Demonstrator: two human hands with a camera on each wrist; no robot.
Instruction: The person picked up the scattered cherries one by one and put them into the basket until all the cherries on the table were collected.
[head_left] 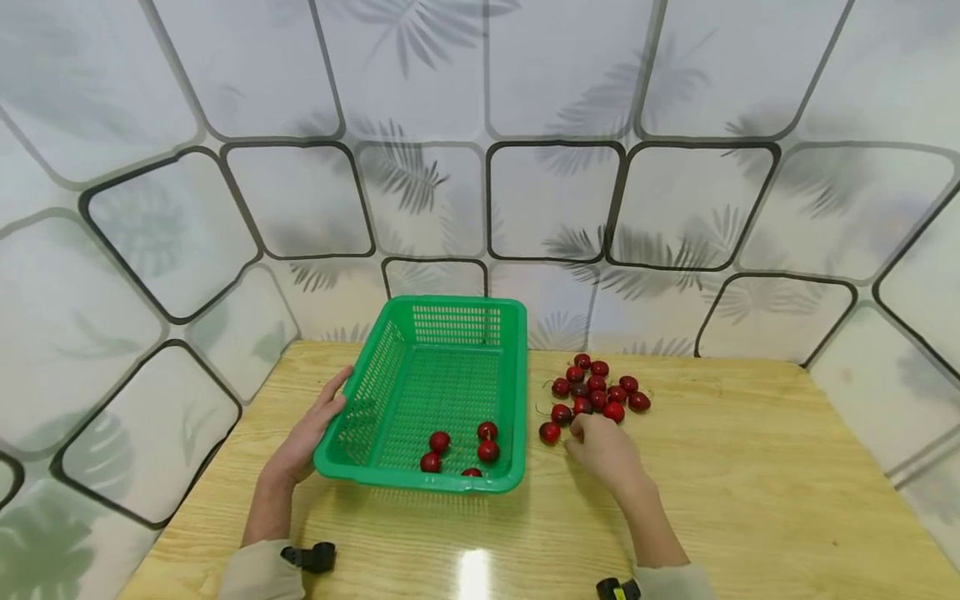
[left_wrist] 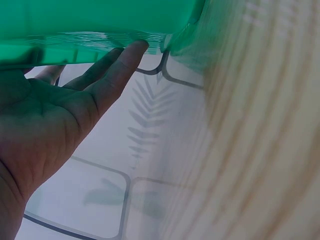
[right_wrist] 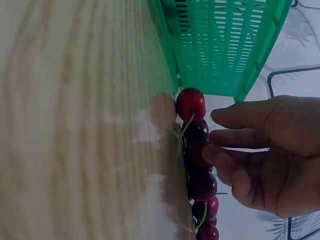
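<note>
A green plastic basket [head_left: 517, 392] stands on the table with several red cherries [head_left: 488, 451] at its near end. My left hand [head_left: 307, 437] lies along the basket's left side, and in the left wrist view its straight fingers [left_wrist: 120, 67] touch the slotted wall under the rim. My right hand [head_left: 606, 454] is at the near edge of a loose pile of dark red cherries [head_left: 597, 383], to the right of the basket. In the right wrist view its thumb and bent fingers [right_wrist: 240, 117] stand apart beside a row of cherries [right_wrist: 202, 186], with nothing between them.
The light wooden table [head_left: 750, 467] reaches back to a wall covering [head_left: 555, 200] patterned with rounded outlines and grey leaves. Thin green stems stick out from some cherries. A single cherry [head_left: 550, 432] lies at the pile's near left, close to the basket.
</note>
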